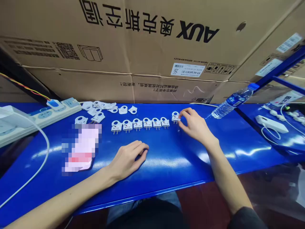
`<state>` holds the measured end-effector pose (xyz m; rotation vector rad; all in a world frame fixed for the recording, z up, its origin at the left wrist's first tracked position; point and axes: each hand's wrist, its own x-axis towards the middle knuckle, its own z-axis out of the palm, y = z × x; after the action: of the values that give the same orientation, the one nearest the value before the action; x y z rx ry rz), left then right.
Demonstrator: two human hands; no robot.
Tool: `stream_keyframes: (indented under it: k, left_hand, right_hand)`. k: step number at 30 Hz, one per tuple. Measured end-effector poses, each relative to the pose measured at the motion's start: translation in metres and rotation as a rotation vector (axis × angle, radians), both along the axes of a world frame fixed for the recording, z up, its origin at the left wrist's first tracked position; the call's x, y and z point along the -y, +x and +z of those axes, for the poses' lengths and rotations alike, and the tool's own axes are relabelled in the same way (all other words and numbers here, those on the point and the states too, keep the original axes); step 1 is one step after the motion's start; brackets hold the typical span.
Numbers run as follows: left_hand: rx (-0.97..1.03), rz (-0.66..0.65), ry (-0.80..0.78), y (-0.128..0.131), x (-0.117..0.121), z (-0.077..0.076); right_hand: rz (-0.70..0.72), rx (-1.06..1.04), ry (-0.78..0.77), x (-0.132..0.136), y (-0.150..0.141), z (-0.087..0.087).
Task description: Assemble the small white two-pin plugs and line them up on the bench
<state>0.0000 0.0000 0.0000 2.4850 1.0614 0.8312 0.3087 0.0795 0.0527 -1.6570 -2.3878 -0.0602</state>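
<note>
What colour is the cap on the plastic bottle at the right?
Blue; the bottle cap shows best in the head view, the only one given.

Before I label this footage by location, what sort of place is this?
Probably a small workshop or stockroom used for hand work: small white plugs lined up on a blue metal-looking bench, with a large AUX carton right behind it.

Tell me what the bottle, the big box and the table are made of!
Bottle: clear, shiny plastic, because it's see-through.
Box: dull brown cardboard, going by its creases and printing.
Table: maybe painted metal; it's glossy blue with bright reflections, but could be plastic.
</note>
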Motion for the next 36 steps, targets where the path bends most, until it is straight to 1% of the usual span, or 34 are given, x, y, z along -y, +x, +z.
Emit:
stream_keyframes:
  k: [1,4,8,10,12,16,21,27,36]
  left_hand:
    - [0.014,0.012,-0.022,0.0,0.0,-0.001]
    - [0.043,0.09,-0.087,0.0,0.0,-0.003]
    - [0.087,0.214,-0.105,-0.001,0.0,-0.003]
    - [0.102,0.236,-0.085,0.0,-0.001,-0.003]
    - [0.098,0.234,-0.067,0.0,-0.002,-0.002]
    - [0.102,0.261,-0.032,0.001,-0.003,-0.002]
    - [0.095,0.264,0.011,0.0,-0.004,-0.003]
    - [0.107,0.252,0.022,0.0,-0.006,-0.004]
    - [0.139,0.233,0.045,0.001,-0.005,-0.002]
  right_hand:
    - [0.041,-0.056,0.032,0.002,-0.005,0.0]
    - [0.252,-0.193,0.065,0.013,-0.029,-0.001]
    - [0.49,-0.191,0.11,0.032,-0.063,-0.009]
    - [0.584,-0.199,0.13,0.039,-0.073,-0.014]
    - [0.633,-0.213,0.166,0.043,-0.079,-0.019]
    - [0.665,-0.234,0.258,0.043,-0.081,-0.026]
    - [0.67,-0.253,0.322,0.041,-0.08,-0.027]
    - [0.667,-0.253,0.28,0.041,-0.079,-0.028]
    - [0.693,-0.2,0.27,0.042,-0.08,-0.031]
